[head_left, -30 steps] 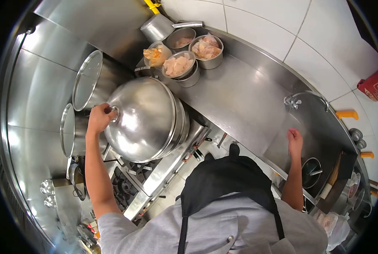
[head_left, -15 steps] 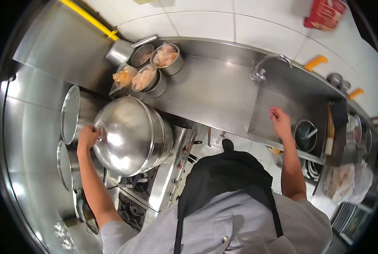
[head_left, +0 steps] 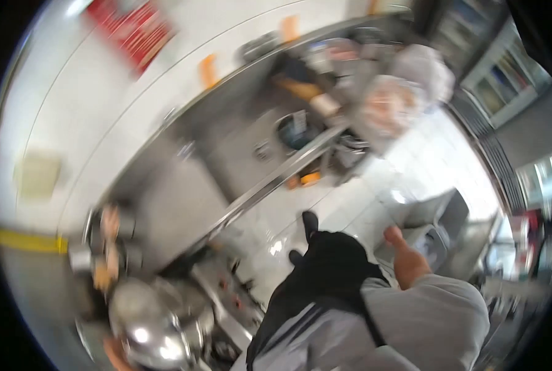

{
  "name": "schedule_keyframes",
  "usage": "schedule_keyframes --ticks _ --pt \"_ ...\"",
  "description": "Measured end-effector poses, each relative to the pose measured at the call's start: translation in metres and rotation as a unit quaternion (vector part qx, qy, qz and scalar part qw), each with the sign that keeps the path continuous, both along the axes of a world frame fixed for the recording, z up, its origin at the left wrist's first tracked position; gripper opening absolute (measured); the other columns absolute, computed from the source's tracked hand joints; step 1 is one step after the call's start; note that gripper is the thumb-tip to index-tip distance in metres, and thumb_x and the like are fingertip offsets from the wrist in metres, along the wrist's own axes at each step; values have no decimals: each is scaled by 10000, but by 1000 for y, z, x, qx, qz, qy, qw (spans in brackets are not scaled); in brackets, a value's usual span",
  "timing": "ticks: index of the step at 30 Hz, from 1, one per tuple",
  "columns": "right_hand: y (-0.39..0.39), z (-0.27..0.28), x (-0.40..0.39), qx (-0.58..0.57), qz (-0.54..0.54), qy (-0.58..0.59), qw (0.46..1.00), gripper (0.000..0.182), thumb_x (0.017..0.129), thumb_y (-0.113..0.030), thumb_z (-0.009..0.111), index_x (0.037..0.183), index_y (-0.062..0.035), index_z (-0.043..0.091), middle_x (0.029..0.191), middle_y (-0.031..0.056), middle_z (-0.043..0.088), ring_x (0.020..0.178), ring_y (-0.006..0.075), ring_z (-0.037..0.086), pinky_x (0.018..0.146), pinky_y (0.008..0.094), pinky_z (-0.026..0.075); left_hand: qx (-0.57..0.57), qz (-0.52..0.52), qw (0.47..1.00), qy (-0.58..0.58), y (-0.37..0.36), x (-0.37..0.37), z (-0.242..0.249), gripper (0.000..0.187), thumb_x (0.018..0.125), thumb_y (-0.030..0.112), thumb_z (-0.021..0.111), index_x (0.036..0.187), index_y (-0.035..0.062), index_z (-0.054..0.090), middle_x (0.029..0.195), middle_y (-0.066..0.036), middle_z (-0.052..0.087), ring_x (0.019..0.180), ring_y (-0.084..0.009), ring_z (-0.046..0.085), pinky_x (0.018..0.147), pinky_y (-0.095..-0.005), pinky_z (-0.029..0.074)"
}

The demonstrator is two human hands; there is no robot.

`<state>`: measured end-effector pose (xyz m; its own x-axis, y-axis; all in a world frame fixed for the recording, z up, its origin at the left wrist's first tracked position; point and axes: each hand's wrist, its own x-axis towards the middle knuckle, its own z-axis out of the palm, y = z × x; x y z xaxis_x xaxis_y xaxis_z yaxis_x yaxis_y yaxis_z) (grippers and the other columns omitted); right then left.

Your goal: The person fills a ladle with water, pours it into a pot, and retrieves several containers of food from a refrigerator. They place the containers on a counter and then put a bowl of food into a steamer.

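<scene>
Frame heavily blurred. Left hand (head_left: 116, 353) low at domed steel lid (head_left: 145, 334), grip cannot be told. Right hand (head_left: 405, 260) free, fingers apart, well away from worktop (head_left: 183, 191). Advice: steady lid before lifting.

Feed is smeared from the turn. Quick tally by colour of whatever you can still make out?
Silver: 1, the domed pot lid
Red: 1, the sign on the wall
Orange: 2, the handles on the wall
Yellow: 1, the pipe
Total: 5. The rest is too blurred.
</scene>
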<state>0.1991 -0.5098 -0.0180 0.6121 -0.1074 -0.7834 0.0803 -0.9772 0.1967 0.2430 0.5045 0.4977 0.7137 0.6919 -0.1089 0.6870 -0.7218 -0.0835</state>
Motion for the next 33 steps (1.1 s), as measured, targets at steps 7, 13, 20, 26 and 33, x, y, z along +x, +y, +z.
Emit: schedule_keyframes --ticks 7,13,20,26,33 --pt "31 75 -171 122 -641 14 758 339 850 -210 542 1106 -16 650 1047 141 669 937 256 664 773 400 534 119 -318 891 -300 -205 136 -210 309 721 238 738 884 -15 665 722 -167 626 657 -315 615 632 -428 492" --pt "-77 39 -159 225 -571 -112 781 354 817 -233 613 1096 -14 630 949 114 681 756 219 671 700 364 540 -412 -602 684 4 -673 169 -275 346 787 182 691 1086 20 622 1070 -181 611 1024 -339 578 848 -407 479" --pt "-203 173 -107 228 -653 -394 606 341 804 -257 595 1040 -19 659 952 170 677 896 306 645 822 377 500 -422 -690 568 151 -934 196 -233 432 829 288 650 1179 44 589 1153 -179 601 1028 -347 591 898 -398 467" --pt "-312 156 -100 237 -644 -389 614 304 813 -240 608 992 -1 668 848 135 668 766 244 628 724 343 499 -370 -700 549 266 -1040 230 -257 498 827 363 647 1197 35 586 1174 -183 611 1033 -335 607 890 -407 474" --pt "-397 88 -188 138 -819 -223 510 186 781 -204 614 839 -37 674 685 84 636 613 202 615 527 357 481 -456 -722 462 241 -1243 271 -212 490 838 376 642 1174 23 596 1111 -182 637 996 -320 623 865 -381 484"
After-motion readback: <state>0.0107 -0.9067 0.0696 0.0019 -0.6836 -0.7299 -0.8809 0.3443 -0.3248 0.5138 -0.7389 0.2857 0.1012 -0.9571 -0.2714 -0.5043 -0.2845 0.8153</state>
